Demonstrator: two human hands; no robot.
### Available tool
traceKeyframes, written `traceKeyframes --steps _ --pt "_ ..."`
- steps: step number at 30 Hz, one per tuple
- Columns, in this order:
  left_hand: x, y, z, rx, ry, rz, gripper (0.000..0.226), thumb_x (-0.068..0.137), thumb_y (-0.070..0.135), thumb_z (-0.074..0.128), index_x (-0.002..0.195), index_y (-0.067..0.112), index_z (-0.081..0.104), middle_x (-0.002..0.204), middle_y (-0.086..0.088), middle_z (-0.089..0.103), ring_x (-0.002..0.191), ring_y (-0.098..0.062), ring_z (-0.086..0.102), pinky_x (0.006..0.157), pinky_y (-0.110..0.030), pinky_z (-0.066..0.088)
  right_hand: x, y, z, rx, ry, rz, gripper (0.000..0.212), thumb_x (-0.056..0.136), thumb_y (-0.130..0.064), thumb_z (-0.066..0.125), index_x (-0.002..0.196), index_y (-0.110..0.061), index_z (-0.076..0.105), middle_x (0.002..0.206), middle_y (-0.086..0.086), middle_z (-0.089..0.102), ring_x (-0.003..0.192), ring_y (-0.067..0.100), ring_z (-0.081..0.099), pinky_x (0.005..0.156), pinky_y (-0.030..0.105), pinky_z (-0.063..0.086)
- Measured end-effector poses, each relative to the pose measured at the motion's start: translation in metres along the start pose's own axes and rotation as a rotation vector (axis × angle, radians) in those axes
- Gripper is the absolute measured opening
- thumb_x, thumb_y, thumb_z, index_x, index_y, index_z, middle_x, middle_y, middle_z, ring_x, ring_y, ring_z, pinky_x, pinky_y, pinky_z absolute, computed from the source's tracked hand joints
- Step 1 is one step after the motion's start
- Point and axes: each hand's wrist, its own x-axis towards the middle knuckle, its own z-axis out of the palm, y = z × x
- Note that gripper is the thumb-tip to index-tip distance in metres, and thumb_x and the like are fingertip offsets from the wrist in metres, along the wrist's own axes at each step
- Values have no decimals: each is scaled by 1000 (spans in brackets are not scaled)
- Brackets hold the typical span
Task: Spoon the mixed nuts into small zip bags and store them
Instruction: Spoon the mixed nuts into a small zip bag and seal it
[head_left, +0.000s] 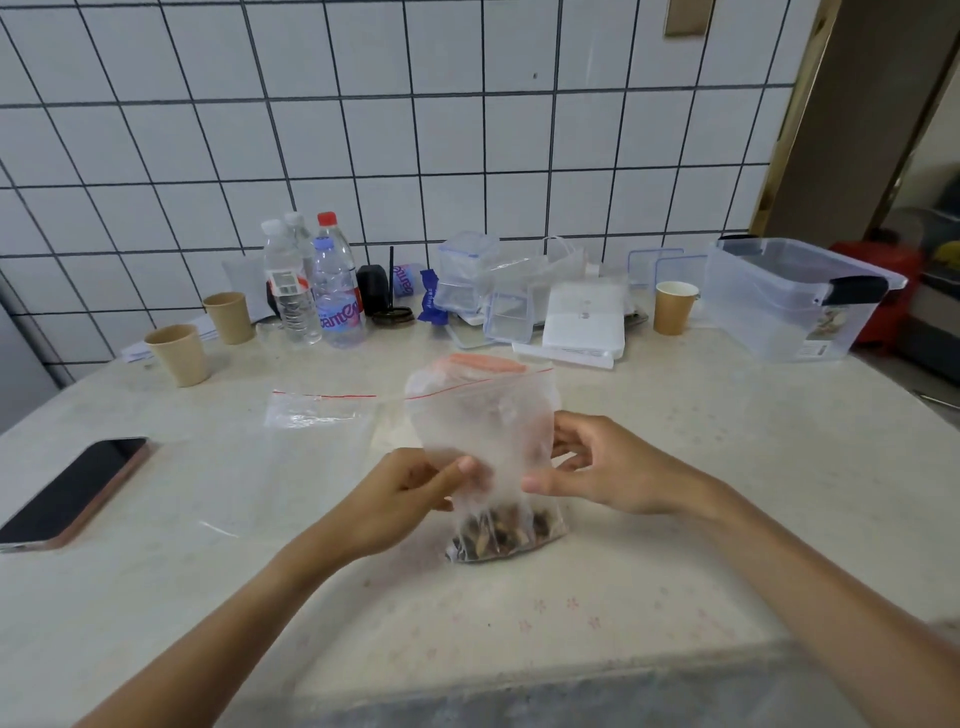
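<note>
Clear zip bag of mixed nuts, held upright above the table.
Phone (72, 491), empty zip bag (311, 457) lying flat; left hand (410, 499) and right hand (602, 467) pinch filled zip bag (483, 431), mixed nuts (504, 532) settled at bottom; lidless storage bin (789, 296).

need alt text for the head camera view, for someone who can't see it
Two bare hands, left hand and right hand, pinch an upright clear plastic zip bag holding mixed nuts above a pale table. An empty clear zip bag lies to its left.
</note>
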Motion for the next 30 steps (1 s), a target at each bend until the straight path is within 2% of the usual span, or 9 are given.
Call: traceKeyframes --steps 3,5,8,11,16,21,24,27,30 --pt "8 7 3 -129 8 -48 38 105 44 46 113 19 73 111 -2 78 101 -22 77 82 -36 62 3 13 13 124 51 19 25 90 -22 78 114 -21 72 108 -12 78 106 5 72 91 20 52" --pt "14 12 4 -199 24 -51 40 108 42 43 112 15 71 111 -4 78 100 -26 77 76 -32 62 3 19 21 254 98 19 15 100 -17 65 110 -12 75 106 1 80 107 14 73 96 24 52" --pt "25 15 7 -276 72 -42 43 110 42 41 112 12 72 109 -6 79 99 -26 77 72 -25 61 -1 20 23 436 172 -5 28 106 -17 54 105 1 75 106 19 78 105 33 75 91 28 57" --pt "36 9 17 -282 110 -8 41 109 42 43 112 15 74 107 -5 79 98 -23 77 78 -27 62 -4 22 14 538 311 1 31 106 -20 54 100 3 74 101 23 77 94 37 76 81 31 61" --pt "43 -21 42 70 120 147 23 104 42 55 107 30 74 107 16 76 104 -3 70 88 -17 49 0 30 -38 543 598 43 28 107 -21 53 97 -1 70 94 20 77 82 32 78 67 30 61" --pt "48 -44 58 575 26 359 26 100 44 62 122 35 71 124 27 65 122 9 54 106 -15 40 22 42 -100 387 789 156 36 107 -24 46 83 -13 71 83 11 79 78 25 78 77 35 56" --pt "49 -48 58 638 35 392 29 101 46 58 124 35 71 131 26 62 128 9 50 110 -25 43 37 49 -120 294 834 254 46 105 -24 40 72 -17 71 79 7 79 84 20 76 86 35 49" --pt "49 -49 59 615 48 377 29 100 49 56 121 36 72 130 30 61 130 10 49 109 -29 45 56 56 -130 304 850 321 43 103 -20 39 76 -11 70 77 3 79 85 9 73 77 26 40" --pt "49 -48 59 593 47 355 31 100 52 54 120 37 72 130 33 60 131 12 48 110 -30 45 76 65 -139 318 796 405 42 106 -22 39 92 -3 73 84 3 80 90 12 69 69 25 38"
